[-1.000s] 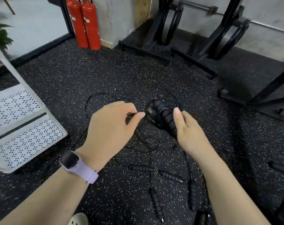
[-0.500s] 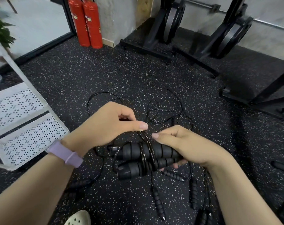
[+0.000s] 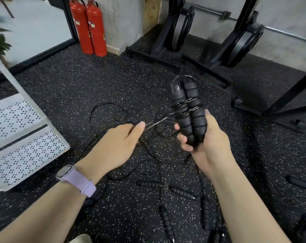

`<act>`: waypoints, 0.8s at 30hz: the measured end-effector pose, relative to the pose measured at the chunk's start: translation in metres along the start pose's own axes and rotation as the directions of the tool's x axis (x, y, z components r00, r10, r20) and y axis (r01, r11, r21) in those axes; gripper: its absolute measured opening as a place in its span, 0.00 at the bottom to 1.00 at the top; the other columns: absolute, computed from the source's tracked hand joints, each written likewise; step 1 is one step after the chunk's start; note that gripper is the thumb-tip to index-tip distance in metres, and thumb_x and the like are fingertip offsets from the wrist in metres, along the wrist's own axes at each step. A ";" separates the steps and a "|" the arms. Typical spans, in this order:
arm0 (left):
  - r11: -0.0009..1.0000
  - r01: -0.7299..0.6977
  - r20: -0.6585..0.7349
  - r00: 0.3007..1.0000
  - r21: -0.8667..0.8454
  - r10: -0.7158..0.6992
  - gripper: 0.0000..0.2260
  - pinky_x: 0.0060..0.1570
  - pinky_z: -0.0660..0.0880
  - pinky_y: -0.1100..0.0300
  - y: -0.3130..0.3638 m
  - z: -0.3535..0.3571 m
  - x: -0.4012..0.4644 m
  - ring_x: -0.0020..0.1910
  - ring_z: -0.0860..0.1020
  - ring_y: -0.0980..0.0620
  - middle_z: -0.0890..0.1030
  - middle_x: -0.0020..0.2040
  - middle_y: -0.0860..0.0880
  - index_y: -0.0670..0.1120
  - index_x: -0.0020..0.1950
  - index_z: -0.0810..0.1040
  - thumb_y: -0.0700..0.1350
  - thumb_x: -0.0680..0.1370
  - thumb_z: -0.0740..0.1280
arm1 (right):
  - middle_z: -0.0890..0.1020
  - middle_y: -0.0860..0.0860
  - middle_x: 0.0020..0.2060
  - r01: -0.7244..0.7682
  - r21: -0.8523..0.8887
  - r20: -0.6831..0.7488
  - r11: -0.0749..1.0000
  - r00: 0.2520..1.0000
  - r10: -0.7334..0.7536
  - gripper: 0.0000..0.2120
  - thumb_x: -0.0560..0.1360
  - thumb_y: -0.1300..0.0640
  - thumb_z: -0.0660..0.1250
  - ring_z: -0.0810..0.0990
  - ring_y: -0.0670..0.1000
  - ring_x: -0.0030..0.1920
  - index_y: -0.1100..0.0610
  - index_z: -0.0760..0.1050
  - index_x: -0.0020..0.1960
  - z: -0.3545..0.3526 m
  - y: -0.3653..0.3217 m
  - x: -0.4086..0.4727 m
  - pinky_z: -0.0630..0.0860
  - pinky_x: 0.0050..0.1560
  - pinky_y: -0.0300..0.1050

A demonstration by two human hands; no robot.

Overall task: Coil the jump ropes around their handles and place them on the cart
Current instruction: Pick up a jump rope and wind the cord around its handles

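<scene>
The right hand (image 3: 203, 137) clasped two handles (image 3: 187, 113) upright, side by side, a few turns of rope (image 3: 159, 121) around them. The left hand (image 3: 117, 146) pinched that rope taut. More ropes (image 3: 166, 190) lay on the floor (image 3: 78, 85); the cart (image 3: 26, 137) stood left.

handles (image 3: 187, 113): black ribbed pair, upright, side by side | cord (image 3: 155, 122): few turns wound (rest loose)

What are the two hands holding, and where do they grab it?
The right hand grips the lower ends of the two black handles, held together. The left hand pinches the thin rope just short of the handles.
</scene>
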State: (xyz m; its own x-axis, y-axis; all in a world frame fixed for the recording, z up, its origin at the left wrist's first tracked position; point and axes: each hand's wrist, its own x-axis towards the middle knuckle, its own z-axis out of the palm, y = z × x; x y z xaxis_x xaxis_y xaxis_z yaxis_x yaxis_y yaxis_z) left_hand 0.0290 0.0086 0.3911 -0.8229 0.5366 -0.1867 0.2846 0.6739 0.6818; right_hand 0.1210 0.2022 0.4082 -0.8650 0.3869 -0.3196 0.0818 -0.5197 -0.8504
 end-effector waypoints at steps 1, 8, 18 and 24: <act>0.999 -0.005 -0.035 0.999 0.047 0.006 0.26 0.34 0.72 0.55 -0.004 0.000 0.002 0.30 0.76 0.51 0.78 0.31 0.51 0.47 0.44 0.76 0.64 0.83 0.49 | 0.81 0.60 0.37 0.028 -0.054 -0.100 0.998 0.994 -0.033 0.25 0.87 0.43 0.50 0.69 0.52 0.27 0.61 0.76 0.60 -0.006 0.002 0.003 0.59 0.23 0.40; 0.926 -0.173 -0.233 0.937 0.335 0.260 0.22 0.26 0.69 0.59 -0.002 0.002 0.000 0.23 0.70 0.52 0.70 0.24 0.51 0.48 0.33 0.65 0.58 0.83 0.58 | 0.87 0.61 0.44 -0.050 -0.424 -0.392 0.904 0.910 -0.134 0.25 0.85 0.38 0.53 0.77 0.52 0.30 0.59 0.73 0.60 -0.020 0.014 0.008 0.68 0.23 0.41; 0.681 -0.530 -0.029 0.778 0.505 0.627 0.18 0.42 0.71 0.57 0.000 0.001 0.000 0.36 0.70 0.55 0.69 0.35 0.57 0.53 0.39 0.76 0.59 0.83 0.56 | 0.79 0.48 0.30 -0.015 -0.978 -0.005 0.208 0.999 0.047 0.19 0.80 0.38 0.66 0.73 0.49 0.26 0.50 0.78 0.38 -0.009 0.017 -0.004 0.67 0.29 0.42; 0.882 -0.451 0.138 0.890 0.138 0.434 0.20 0.47 0.70 0.57 -0.001 -0.005 -0.002 0.41 0.72 0.56 0.73 0.38 0.54 0.54 0.35 0.73 0.63 0.80 0.58 | 0.76 0.50 0.27 0.136 -0.920 0.252 0.368 0.924 0.289 0.19 0.78 0.42 0.71 0.71 0.49 0.28 0.54 0.78 0.36 -0.007 0.007 -0.013 0.68 0.30 0.41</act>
State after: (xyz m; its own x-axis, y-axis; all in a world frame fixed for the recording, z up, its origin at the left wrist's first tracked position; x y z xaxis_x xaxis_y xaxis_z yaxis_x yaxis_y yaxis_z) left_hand 0.0284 0.0045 0.3944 -0.5412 0.8402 0.0323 0.6904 0.4221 0.5876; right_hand 0.1364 0.1985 0.4034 -0.9002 0.0152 -0.4353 0.3676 0.5625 -0.7406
